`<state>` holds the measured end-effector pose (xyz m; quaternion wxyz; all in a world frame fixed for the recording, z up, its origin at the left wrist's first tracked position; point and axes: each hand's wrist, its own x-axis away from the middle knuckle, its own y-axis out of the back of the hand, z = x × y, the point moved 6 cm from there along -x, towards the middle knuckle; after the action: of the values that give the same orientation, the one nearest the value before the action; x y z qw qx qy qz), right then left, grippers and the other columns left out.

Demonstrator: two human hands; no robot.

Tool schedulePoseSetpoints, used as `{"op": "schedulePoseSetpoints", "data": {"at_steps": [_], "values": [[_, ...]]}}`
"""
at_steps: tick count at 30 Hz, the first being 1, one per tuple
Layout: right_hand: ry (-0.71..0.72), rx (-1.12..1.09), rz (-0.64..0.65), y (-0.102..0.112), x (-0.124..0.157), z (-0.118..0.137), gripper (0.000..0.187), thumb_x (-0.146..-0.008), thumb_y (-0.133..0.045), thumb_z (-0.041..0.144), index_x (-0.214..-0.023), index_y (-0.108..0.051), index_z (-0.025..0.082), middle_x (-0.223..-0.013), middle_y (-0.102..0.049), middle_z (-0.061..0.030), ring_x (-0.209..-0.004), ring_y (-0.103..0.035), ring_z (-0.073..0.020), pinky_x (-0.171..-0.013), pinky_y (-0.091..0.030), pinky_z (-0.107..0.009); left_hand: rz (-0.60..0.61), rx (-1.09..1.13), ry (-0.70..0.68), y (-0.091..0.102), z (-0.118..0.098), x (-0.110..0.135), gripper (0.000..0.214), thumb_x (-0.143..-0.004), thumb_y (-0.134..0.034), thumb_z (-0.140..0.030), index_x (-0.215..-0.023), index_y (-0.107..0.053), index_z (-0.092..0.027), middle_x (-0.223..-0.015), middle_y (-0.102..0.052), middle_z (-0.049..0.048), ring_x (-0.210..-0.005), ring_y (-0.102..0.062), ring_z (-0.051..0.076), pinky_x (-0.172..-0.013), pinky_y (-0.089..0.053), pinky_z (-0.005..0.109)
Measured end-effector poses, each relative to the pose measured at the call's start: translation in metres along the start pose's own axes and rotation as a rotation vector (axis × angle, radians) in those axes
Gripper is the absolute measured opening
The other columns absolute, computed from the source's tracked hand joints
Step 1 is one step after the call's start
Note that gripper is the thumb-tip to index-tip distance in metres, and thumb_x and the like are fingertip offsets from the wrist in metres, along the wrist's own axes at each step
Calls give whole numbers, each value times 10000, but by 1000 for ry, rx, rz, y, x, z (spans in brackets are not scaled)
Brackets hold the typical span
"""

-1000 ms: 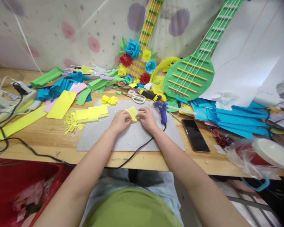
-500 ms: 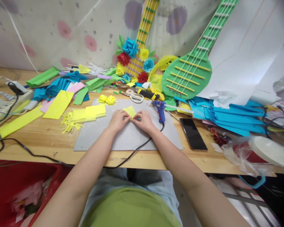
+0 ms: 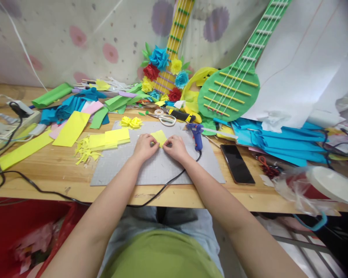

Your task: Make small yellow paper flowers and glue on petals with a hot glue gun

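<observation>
Between my two hands is a small piece of yellow crepe paper [image 3: 159, 136], over the grey cutting mat [image 3: 162, 170]. My left hand [image 3: 145, 146] pinches its near left edge with thumb and fingers. On the other side, my right hand [image 3: 174, 147] pinches the edge close to the near corner. Part of the paper is hidden behind the fingertips. A blue glue gun [image 3: 196, 136] lies just right of my right hand. Yellow paper flowers [image 3: 131, 122] sit beyond my left hand, and stacked yellow paper pieces [image 3: 116, 136] lie to its left.
White-handled scissors [image 3: 167, 119] lie behind the mat. A phone [image 3: 237, 163] is at the right, near a plastic-wrapped tub [image 3: 327, 185]. A green paper lute [image 3: 229, 94] leans at the back. The glue gun's black cord [image 3: 162, 189] crosses the mat and table edge.
My left fingers have shifted very slightly on the yellow paper. Both hands otherwise stay in place, and the things on the table have not moved.
</observation>
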<state>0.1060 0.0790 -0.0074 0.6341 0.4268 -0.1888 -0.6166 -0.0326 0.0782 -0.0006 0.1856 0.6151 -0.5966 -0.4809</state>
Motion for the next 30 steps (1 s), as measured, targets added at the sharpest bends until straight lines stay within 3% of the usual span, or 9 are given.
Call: {"op": "schedulePoseSetpoints", "data": {"at_steps": [9, 23, 30], "values": [[15, 46, -11, -1, 2, 0, 92, -728, -573, 259, -703, -635, 196, -838, -585, -42, -856, -479, -188, -817, -371, -310, -1, -65, 94, -3, 0, -4, 132, -722, -576, -307, -673, -613, -190, -844, -581, 65, -893, -482, 216, -845, -381, 349], [21, 75, -18, -1, 4, 3, 155, -748, -575, 336, -697, -628, 200, -825, -569, -48, -850, -465, -195, -798, -365, -318, 19, -91, 92, -3, -2, -2, 109, -729, -568, -292, -695, -594, -192, -846, -563, 65, -904, -467, 222, -822, -380, 351], [38, 72, -14, -2, 3, 1, 121, -742, -584, 310, -715, -627, 200, -845, -568, -45, -863, -467, -200, -809, -361, -326, -15, -63, 19, 0, -6, 0, 80, -739, -578, -275, -729, -611, -202, -908, -542, 70, -968, -433, 228, -879, -366, 358]]}}
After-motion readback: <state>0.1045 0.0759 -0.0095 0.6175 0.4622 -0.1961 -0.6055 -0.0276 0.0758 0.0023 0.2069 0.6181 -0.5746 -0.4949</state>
